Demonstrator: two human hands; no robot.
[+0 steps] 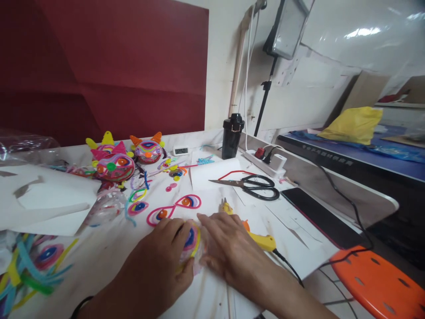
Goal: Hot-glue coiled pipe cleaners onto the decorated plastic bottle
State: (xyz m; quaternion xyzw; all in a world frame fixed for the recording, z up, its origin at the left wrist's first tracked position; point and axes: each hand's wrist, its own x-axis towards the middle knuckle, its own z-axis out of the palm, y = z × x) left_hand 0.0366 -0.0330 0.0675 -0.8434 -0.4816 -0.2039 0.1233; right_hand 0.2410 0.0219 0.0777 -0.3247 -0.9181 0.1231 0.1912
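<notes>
Sitting between 2 hands (169, 257) (226, 243): eye decoration (190, 239)

Clear plastic piece (190, 239): blue eye patch, pink and yellow bands. Held between left hand (168, 250) and right hand (229, 243), partly covered.

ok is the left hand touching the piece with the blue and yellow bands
Touching: the head view shows the left hand gripping the banded piece with thumb and fingers.

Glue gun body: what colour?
Yellow. The glue gun shows best in the head view, partly hidden by the right hand.
</notes>
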